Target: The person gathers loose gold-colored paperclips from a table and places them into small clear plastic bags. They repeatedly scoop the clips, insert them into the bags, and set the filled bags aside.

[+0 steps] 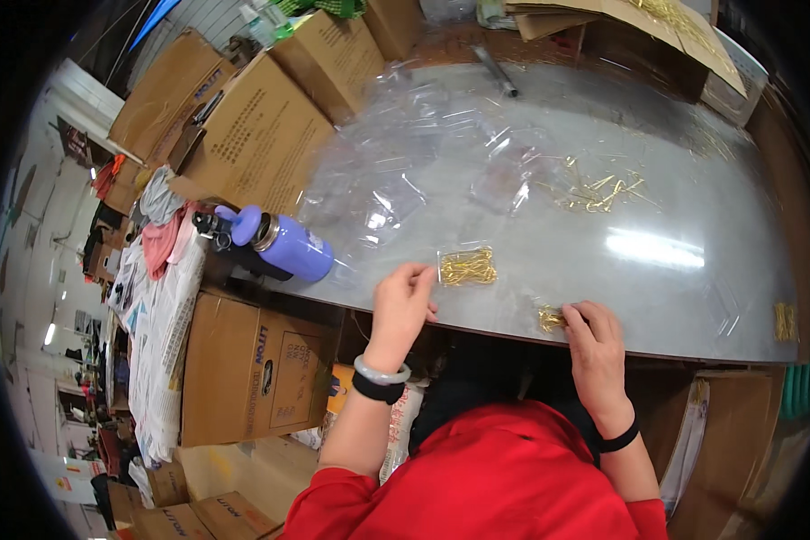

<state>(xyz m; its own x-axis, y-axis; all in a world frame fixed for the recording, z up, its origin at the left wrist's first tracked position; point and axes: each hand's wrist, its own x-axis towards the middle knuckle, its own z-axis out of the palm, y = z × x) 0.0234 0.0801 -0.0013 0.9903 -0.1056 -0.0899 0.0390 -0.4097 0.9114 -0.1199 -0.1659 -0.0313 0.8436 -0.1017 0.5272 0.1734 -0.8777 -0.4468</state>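
At the near edge of the grey table (549, 243), my left hand (403, 306) pinches the left edge of a clear plastic pack (468, 267) filled with thin gold metal hooks. To its right, my right hand (596, 346) has its fingertips closed on a small bunch of gold hooks (549, 317) on the tabletop. Farther back lies a loose, spread pile of gold hooks (603, 191). Another small gold bunch (785, 321) rests at the far right edge. Several empty clear plastic packs (391, 202) overlap on the left half of the table, some blurred.
A purple water bottle (297, 247) lies tilted at the table's left edge. Cardboard boxes (252, 135) stand along the far left, with another box (252, 369) below the tabletop. A dark metal bar (497, 72) lies at the back. Opened cardboard (639, 31) holds more gold pieces.
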